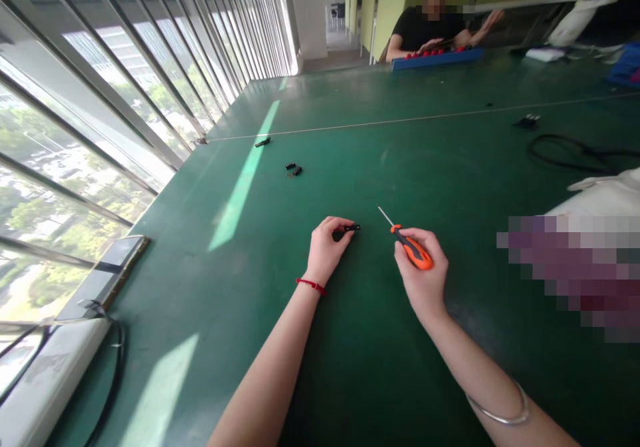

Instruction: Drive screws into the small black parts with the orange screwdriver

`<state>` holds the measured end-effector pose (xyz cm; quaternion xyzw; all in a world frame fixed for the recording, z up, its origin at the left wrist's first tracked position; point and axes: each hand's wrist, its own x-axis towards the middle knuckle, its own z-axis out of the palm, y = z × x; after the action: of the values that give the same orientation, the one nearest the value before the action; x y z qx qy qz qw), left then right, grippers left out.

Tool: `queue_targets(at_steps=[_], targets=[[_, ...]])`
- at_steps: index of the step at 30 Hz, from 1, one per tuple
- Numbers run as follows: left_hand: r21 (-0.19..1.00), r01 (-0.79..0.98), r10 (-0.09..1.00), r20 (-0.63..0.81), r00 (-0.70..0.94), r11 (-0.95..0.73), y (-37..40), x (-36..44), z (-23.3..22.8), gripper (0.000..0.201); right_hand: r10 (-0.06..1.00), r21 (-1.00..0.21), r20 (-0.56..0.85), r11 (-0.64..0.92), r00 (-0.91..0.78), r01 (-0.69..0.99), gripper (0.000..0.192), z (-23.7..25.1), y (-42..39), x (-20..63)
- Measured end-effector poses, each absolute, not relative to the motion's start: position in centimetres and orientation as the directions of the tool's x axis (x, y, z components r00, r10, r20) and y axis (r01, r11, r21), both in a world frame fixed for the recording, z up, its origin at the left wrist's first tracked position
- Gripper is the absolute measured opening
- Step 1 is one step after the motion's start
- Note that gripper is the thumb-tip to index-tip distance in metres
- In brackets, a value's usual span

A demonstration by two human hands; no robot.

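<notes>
Poking from the left hand [326,250] fingers, the black part [347,231] points rightward.

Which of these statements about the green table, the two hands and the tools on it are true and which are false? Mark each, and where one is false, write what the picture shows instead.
1. The right hand holds an orange-handled screwdriver. True.
2. The left hand holds a pair of scissors. False: it pinches a small black part against the green table.
3. The screwdriver's tip is pressed into the small black part. False: the tip points up and away, apart from it.
4. More small black pieces lie farther up the table. True.
5. A person in a black top sits at the far end, behind a blue tray. True.
</notes>
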<state>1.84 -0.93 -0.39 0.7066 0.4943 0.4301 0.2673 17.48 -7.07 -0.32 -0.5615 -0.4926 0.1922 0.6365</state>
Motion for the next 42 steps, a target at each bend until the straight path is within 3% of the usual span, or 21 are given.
queue_targets(at_steps=[8,15,42], targets=[[0.787,0.527,0.941,0.325,0.089,-0.322,-0.7,1.8,-0.4,0.013,0.846,-0.872,0.45,0.349,0.285,0.342,0.003,0.2,-8.1,17.4],[0.782,0.55,0.951,0.296,0.089,-0.294,-0.9,1.9,-0.2,0.015,0.829,-0.849,0.485,0.371,0.278,0.376,0.007,0.2,-8.4,17.6],[0.83,0.483,0.959,0.261,0.11,-0.281,-0.6,1.4,-0.1,0.012,0.899,-0.896,0.394,0.329,0.192,0.3,0.013,-0.2,-8.7,18.2]])
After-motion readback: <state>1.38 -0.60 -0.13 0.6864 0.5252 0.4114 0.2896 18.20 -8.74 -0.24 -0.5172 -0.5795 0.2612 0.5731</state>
